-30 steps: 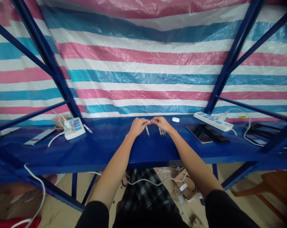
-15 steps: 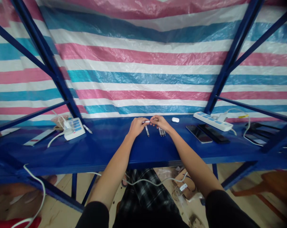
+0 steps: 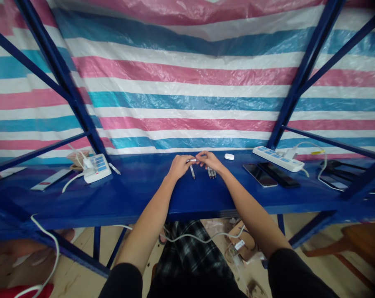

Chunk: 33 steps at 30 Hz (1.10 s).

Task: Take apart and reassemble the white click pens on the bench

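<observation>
The left hand (image 3: 179,166) and right hand (image 3: 209,159) work close together near the back edge of the blue counter (image 3: 137,194), forearms resting toward the front edge. A small white pen (image 3: 191,159) lies crosswise between them, gripped in the left hand, whose fingers (image 3: 185,160) pinch it and leave its end sticking out toward the right hand. The right hand's fingertips (image 3: 199,154) are curled just beside that end, though at this size it cannot be told whether they touch it. The work in hand looks like close handling of this one pen.

Directly below the pinch, a single pen (image 3: 192,172) lies on the counter, angled toward the front edge. Just under the right hand lies a small cluster of pens (image 3: 211,172), close together and nearly parallel.

Further right, toward the back edge, sit a white earbud case (image 3: 228,156) and a white power strip (image 3: 278,159), with two phones (image 3: 260,175) lying side by side in front of the strip. Near the left end of the counter, a second power strip (image 3: 97,168) sits among white cables. A striped tarp (image 3: 187,95) hangs behind the counter.
</observation>
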Each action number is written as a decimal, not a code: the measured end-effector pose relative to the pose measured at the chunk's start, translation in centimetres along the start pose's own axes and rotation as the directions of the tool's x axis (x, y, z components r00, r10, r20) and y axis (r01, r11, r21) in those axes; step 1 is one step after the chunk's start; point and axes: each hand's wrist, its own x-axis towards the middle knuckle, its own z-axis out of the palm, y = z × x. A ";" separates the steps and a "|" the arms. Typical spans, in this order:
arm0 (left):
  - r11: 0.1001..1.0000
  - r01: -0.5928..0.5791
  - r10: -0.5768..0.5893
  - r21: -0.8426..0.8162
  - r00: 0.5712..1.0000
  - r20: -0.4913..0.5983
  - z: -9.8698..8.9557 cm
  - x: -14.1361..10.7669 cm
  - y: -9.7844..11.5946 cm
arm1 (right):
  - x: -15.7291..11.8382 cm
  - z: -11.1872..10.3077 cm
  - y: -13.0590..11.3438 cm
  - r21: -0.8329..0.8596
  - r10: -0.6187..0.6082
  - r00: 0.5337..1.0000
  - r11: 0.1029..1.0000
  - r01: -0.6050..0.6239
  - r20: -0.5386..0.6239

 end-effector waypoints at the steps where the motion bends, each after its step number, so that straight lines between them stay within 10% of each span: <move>1: 1.000 -0.004 0.004 -0.003 1.000 0.004 0.0 0.0 0.0 | 0.0 0.0 0.1 -0.005 0.008 1.000 1.000 -0.008 0.008; 33: 0.981 0.188 -0.187 0.040 0.982 -0.019 0.1 -0.2 0.4 | 0.7 -1.5 0.9 -0.186 -0.121 0.989 0.977 0.105 -0.080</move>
